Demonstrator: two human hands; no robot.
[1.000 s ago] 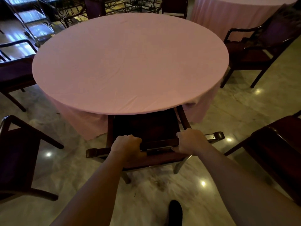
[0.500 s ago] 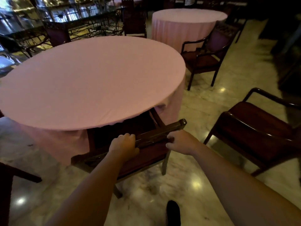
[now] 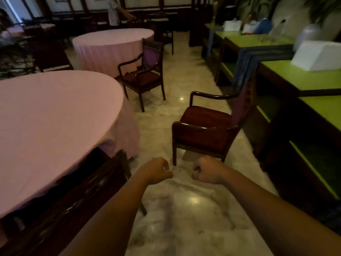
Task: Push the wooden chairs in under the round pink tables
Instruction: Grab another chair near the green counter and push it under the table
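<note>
Showing two pink tables (image 3: 46,122) (image 3: 110,45), three wooden chairs (image 3: 206,132) (image 3: 145,76) (image 3: 77,196), two hands (image 3: 156,170) (image 3: 206,170) curled, empty.

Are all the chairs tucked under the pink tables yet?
Not yet. One chair already sits under the near pink table. Both hands, left hand and right hand, are empty with curled fingers. The nearest loose chair and another chair by the far pink table stand out on the floor.
</note>
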